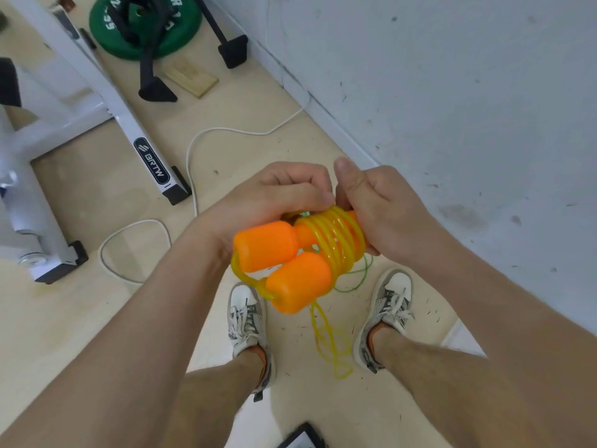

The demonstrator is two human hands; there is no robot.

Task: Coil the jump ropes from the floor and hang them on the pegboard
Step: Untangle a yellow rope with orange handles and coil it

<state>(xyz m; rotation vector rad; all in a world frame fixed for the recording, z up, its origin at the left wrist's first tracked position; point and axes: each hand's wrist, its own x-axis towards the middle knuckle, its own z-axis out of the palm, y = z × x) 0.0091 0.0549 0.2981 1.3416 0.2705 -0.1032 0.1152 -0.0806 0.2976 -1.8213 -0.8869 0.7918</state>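
An orange jump rope with two thick orange handles (pixel 284 257) is held at waist height over my feet. Its translucent yellow cord (pixel 339 240) is wound in several turns round the handles' thin ends. My right hand (pixel 378 205) grips the handles' far end, thumb up. My left hand (pixel 284 192) has curled fingers pinching the cord at the top of the winding. A loose loop of yellow cord (pixel 332 344) hangs down between my shoes. A thin green cord (pixel 358 279) dangles below the winding. No pegboard is in view.
A white rope (pixel 190 163) snakes across the beige floor on the left. A white machine frame (pixel 106 101) stands at the left, a green weight plate (pixel 145 27) and black stand feet behind it. A grey wall (pixel 452 92) runs along the right.
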